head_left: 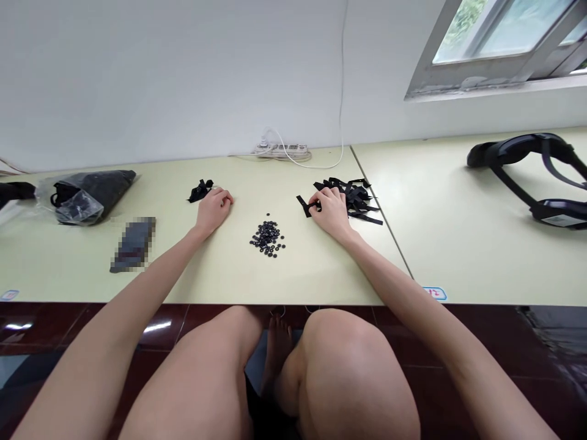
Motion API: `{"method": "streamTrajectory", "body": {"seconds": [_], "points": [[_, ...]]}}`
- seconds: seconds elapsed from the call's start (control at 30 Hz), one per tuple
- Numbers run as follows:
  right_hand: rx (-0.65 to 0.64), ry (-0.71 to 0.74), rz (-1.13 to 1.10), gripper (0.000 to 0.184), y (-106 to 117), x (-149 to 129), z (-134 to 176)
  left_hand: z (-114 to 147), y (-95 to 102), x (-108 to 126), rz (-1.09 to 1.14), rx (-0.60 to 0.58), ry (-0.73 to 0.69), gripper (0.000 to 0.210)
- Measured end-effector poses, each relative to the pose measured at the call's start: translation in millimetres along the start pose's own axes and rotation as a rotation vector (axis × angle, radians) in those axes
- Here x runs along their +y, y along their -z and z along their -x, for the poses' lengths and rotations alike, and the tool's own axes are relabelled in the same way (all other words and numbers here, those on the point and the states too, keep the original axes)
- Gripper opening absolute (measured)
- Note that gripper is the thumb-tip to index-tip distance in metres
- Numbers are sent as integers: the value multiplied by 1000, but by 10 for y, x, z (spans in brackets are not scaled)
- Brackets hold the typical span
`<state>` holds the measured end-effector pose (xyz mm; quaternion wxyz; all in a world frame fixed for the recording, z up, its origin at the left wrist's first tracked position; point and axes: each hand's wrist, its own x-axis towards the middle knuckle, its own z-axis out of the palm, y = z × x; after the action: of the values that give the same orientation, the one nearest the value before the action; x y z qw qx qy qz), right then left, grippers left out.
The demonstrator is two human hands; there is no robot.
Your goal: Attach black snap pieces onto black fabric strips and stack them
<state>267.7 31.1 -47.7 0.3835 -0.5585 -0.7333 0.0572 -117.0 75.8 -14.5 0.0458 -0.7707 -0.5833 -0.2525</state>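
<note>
My right hand [331, 211] bends its fingers over a black fabric strip [303, 206], pinching it at the left side of a loose pile of similar strips [360, 198]. My left hand [214, 209] rests on the table with its fingers curled inward; whatever it may hold is hidden. Just left of that hand lies a smaller heap of black strips [200, 191]. Between and slightly nearer than both hands is a spread of small, round black pieces with holes [266, 237], like washers or snap parts.
On the pale table [293, 281], a clear bag with black contents [94, 194] and a blurred-out dark flat object [134, 244] lie left. A power strip [282, 150] with a white cable sits by the wall. A black headset [536, 177] stands at right.
</note>
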Motion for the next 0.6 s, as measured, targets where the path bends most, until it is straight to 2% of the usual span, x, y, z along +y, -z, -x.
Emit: {"method": "streamTrajectory", "body": {"seconds": [0.2,0.4,0.6], "points": [[43,-16,-76,14,60,-45,5,-3,28,41,-20,-8,5,24],[67,-80,-248,11,41,-80,-28,25,51,43,-8,6,-48,26],[15,-109,-353,6,92,-175,-23,57,13,33,36,67,-74,27]]}}
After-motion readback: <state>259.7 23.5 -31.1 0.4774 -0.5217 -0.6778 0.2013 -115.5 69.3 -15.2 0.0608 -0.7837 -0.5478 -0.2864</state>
